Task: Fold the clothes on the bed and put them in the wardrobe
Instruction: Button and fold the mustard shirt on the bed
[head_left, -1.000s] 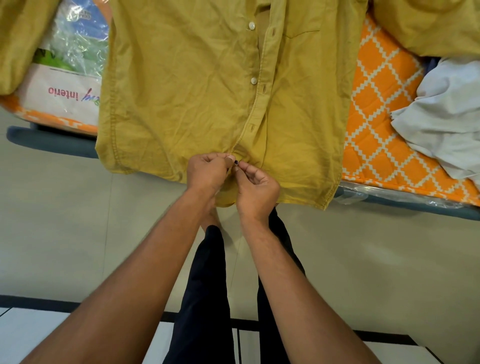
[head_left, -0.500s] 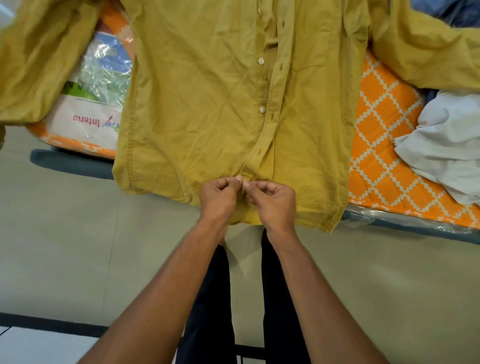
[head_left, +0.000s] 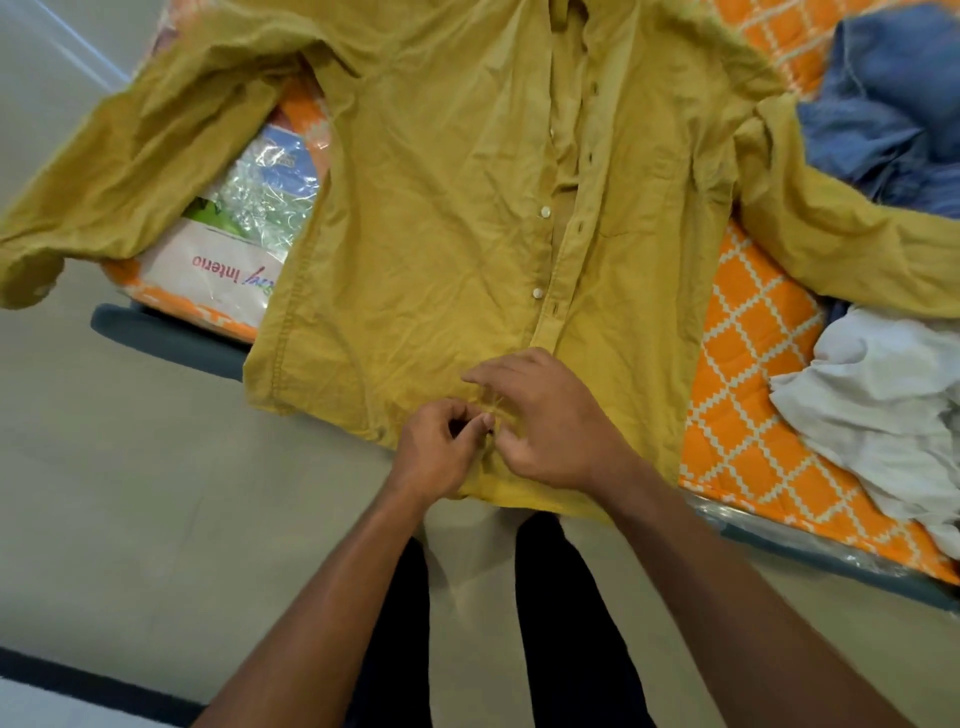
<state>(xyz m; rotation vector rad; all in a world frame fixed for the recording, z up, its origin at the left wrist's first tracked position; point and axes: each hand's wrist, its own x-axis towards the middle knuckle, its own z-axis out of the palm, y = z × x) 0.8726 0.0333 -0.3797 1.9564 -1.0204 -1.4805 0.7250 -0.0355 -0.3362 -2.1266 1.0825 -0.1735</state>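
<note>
A mustard-yellow button shirt lies front up on the bed with its sleeves spread out to both sides. Its hem hangs over the near edge of the bed. My left hand pinches the button placket just above the hem. My right hand lies beside it on the shirt, thumb and fingers gathering the same bit of fabric, with the index finger stretched out. The two lowest visible white buttons stand undone above my hands.
The orange patterned mattress carries a crumpled white garment at the right and a blue garment at the far right. A plastic-wrapped package lies under the left sleeve. The grey bed frame borders a beige floor.
The view has tilted up, showing more of the shirt and both sleeves. My right hand has shifted over the placket and spread its fingers, while the left keeps pinching near the hem.
</note>
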